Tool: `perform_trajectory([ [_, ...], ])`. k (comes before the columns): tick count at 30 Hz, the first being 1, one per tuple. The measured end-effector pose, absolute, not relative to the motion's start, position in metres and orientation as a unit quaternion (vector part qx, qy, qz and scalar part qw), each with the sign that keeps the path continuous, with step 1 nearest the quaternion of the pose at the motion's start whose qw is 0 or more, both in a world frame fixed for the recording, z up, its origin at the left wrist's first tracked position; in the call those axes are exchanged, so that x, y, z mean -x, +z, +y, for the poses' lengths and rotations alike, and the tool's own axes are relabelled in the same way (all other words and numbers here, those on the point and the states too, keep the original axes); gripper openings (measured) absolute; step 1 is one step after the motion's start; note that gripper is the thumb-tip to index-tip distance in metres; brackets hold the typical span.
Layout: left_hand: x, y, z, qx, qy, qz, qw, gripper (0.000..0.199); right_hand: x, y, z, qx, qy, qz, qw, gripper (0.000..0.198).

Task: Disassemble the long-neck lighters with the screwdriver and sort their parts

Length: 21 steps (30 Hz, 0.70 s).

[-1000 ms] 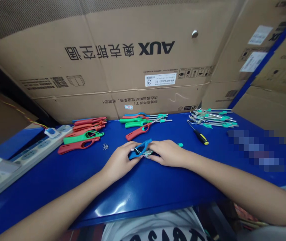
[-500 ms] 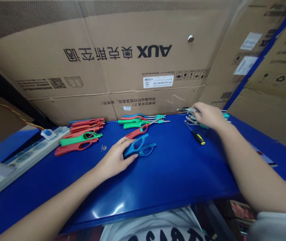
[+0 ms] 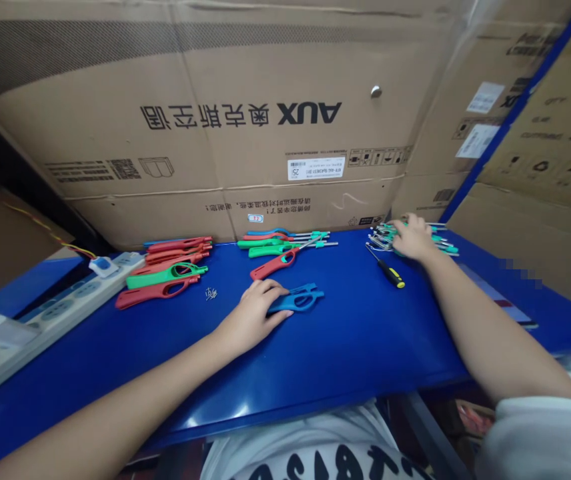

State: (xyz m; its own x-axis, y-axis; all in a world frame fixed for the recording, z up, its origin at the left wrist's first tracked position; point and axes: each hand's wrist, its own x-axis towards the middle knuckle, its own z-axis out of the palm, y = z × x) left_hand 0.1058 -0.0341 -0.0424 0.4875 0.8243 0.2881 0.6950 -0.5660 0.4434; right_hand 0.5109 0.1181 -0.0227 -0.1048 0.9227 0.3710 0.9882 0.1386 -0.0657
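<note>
On the blue table (image 3: 345, 347), left hand (image 3: 255, 310) pinches the handle end of the blue casing (image 3: 288, 303) between thumb and fingers; looped end sticks out to the hand's right. Casing: plain blue, slim-tipped, finger-hole. Right hand (image 3: 414, 238) is at the teal-fitted rod pile (image 3: 384, 239); can't tell if pinching any.

Head view faces forward-down, apparently wide-angle
</note>
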Motion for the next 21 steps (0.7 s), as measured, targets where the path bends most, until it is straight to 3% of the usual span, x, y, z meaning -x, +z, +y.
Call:
perform_trajectory([
  [4,-0.096,-0.026,-0.036,-0.85,0.173,0.457,0.197,0.036,-0.447,-0.018,0.107,0.591,-0.083,-0.785,0.167,0.062],
  [9,-0.071,-0.001,-0.042,-0.862,0.099,0.458,0.194,0.029,-0.362,-0.018,0.079,0.369,-0.033,-0.922,0.111,0.062],
  [14,-0.031,0.02,-0.018,-0.809,0.15,0.55,0.144,0.024,-0.322,-0.018,0.09,0.319,-0.068,-0.943,0.073,0.048],
  [18,0.016,0.035,0.014,-0.736,0.231,0.632,0.066,0.038,-0.306,-0.012,0.11,0.317,-0.065,-0.945,0.055,0.031],
  [21,0.05,0.041,0.025,-0.68,0.291,0.666,0.095,0.035,-0.3,-0.002,0.112,0.311,-0.052,-0.948,0.043,0.018],
])
